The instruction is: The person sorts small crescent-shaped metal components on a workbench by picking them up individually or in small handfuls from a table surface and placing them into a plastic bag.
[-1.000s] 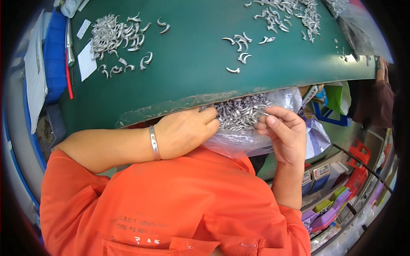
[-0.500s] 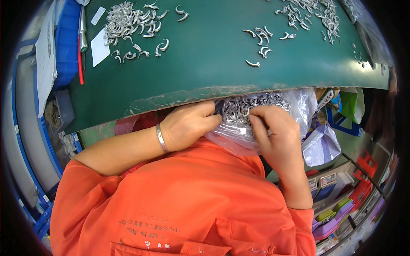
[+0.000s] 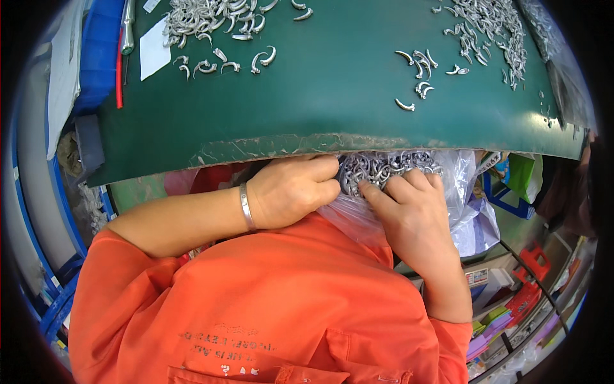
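Against the table's near edge, a clear plastic bag [image 3: 350, 213] holds a heap of small curved silver metal pieces [image 3: 377, 168]. My left hand [image 3: 297, 189], with a metal bangle on its wrist, is closed on the bag's left rim. Over the bag's mouth, my right hand [image 3: 412, 205] reaches into the heap with thumb and fingers apart; its fingertips are partly hidden among the pieces. On the green table [image 3: 307, 102], similar claw-shaped pieces form a left pile [image 3: 198, 19] and a right pile [image 3: 495, 29], with several loose ones in front of each.
At the table's left lie a white paper [image 3: 155, 51], a screwdriver [image 3: 128, 29] and a red rod [image 3: 119, 70] beside a blue bin [image 3: 99, 57]. Clear plastic [image 3: 563, 70] covers the far right edge. A shelf with colourful boxes [image 3: 492, 326] stands low on the right.
My right hand has gone from a pinch above the pieces to spread fingers dipped into them. My left hand keeps its hold on the bag. The whole view has shifted slightly.
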`<state>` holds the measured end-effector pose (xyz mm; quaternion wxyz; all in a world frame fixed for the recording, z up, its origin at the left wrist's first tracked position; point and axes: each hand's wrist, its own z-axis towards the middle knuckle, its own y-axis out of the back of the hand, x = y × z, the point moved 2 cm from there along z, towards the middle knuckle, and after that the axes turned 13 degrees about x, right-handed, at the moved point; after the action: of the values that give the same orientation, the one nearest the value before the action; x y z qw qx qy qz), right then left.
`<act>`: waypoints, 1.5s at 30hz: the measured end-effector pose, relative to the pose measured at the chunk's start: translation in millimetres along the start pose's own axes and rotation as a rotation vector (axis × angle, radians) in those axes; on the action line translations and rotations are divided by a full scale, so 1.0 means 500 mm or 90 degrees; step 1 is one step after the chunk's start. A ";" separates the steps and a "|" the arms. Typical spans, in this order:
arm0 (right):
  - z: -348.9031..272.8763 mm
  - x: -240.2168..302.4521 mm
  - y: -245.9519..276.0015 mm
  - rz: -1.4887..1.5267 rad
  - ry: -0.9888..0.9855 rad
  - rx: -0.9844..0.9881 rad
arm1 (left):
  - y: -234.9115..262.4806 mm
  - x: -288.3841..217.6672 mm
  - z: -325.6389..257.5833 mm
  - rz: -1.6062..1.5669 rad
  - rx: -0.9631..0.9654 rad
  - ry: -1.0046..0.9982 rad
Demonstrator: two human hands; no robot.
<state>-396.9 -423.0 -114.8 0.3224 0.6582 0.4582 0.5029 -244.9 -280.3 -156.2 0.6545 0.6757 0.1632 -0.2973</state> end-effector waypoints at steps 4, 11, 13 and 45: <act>-0.028 0.005 0.003 0.011 -0.001 -0.009 | 0.004 -0.008 0.008 -0.084 0.000 -0.034; -0.073 0.017 0.025 0.131 0.033 0.076 | 0.004 -0.023 0.007 -0.109 0.040 -0.077; -0.091 0.016 0.027 0.160 0.026 0.101 | 0.006 -0.026 0.008 -0.112 0.034 -0.085; 0.047 0.025 -0.042 -0.095 0.106 -0.075 | 0.030 -0.023 0.018 -0.084 0.043 -0.154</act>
<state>-379.6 -402.8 -135.4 0.3580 0.5583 0.5003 0.5566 -246.2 -288.5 -137.0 0.6252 0.6448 0.1169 -0.4239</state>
